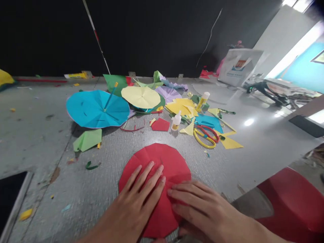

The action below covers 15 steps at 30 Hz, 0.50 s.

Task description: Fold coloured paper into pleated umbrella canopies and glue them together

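Note:
A red paper disc (162, 153) with faint creases lies on the grey table (106, 182) in front of me. My left hand (141, 195) rests flat on its left half, fingers stretched out and apart. On its right side lies my right hand (197, 202), fingers extended across the paper and its thumb hidden below. Just beyond the disc stand a small white glue bottle (176, 122) and scissors (206, 135) with yellow and red handles. A red paper scrap (160, 125) is near the bottle.
Behind on the left is a blue paper disc (93, 108) with a stick; a cream disc (141, 97) is beside it. Yellow paper (182, 107), a glue stick (203, 102) and a white bag (238, 67) stand farther back. A dark-screened device (12, 199) is at left.

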Each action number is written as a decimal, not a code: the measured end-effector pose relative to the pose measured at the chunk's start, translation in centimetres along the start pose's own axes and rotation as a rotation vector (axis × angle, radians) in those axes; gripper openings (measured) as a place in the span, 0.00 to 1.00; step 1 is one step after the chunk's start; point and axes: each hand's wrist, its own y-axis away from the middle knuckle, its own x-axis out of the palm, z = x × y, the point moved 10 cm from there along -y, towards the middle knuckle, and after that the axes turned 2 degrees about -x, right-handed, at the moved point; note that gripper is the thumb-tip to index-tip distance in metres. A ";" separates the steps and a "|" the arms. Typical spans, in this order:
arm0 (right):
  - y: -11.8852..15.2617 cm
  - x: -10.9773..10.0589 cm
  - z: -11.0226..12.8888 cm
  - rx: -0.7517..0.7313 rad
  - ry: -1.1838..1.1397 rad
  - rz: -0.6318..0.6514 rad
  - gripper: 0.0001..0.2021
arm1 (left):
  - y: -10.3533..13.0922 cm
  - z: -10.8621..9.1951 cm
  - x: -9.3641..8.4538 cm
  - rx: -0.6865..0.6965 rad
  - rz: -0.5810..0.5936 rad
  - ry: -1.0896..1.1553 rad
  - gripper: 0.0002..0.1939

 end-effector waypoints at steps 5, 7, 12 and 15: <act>-0.7 -1.4 0.2 -0.012 0.001 0.042 0.14 | 0.4 0.1 1.1 0.032 -0.050 -0.079 0.31; -1.7 -2.6 -0.7 0.007 -0.012 0.027 0.15 | 0.5 0.4 1.8 0.030 -0.104 -0.162 0.27; -6.1 -3.4 -3.9 -0.071 0.021 -0.031 0.17 | 0.5 0.4 3.3 0.072 -0.211 -0.238 0.25; -8.4 -2.0 -6.3 -0.083 0.044 -0.034 0.18 | 0.8 0.7 3.8 0.057 -0.211 -0.215 0.24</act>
